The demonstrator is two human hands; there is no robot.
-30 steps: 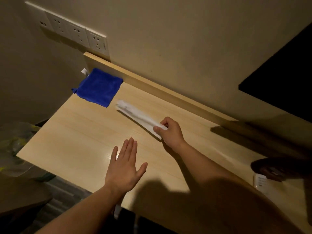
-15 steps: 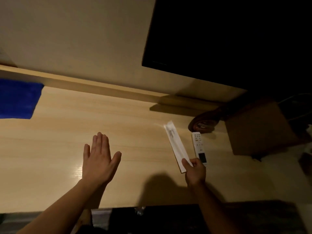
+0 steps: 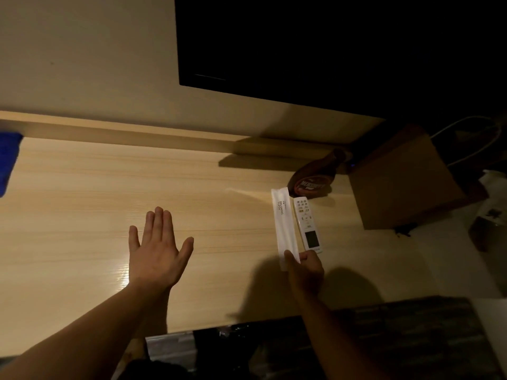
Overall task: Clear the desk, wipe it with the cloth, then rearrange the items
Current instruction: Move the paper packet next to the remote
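Observation:
A long white toothbrush packet [image 3: 284, 223] lies flat on the light wooden desk [image 3: 82, 204], its near end pinched by my right hand [image 3: 304, 270]. Touching its right side lies a white remote control [image 3: 306, 224]. Behind both, a brown syrup bottle [image 3: 312, 179] lies on its side. My left hand [image 3: 157, 250] rests palm down on the desk's middle, fingers spread, holding nothing. The blue cloth [image 3: 8, 157] shows only as a strip at the far left edge of the view.
A brown paper bag [image 3: 403, 185] with white cord handles stands at the desk's right end. A dark screen [image 3: 315, 42] hangs on the wall above. The desk's front edge runs just below my forearms.
My right hand carried the white packet from beside the blue cloth to the desk's right side and laid it next to the remote. My left hand stayed flat on the desk.

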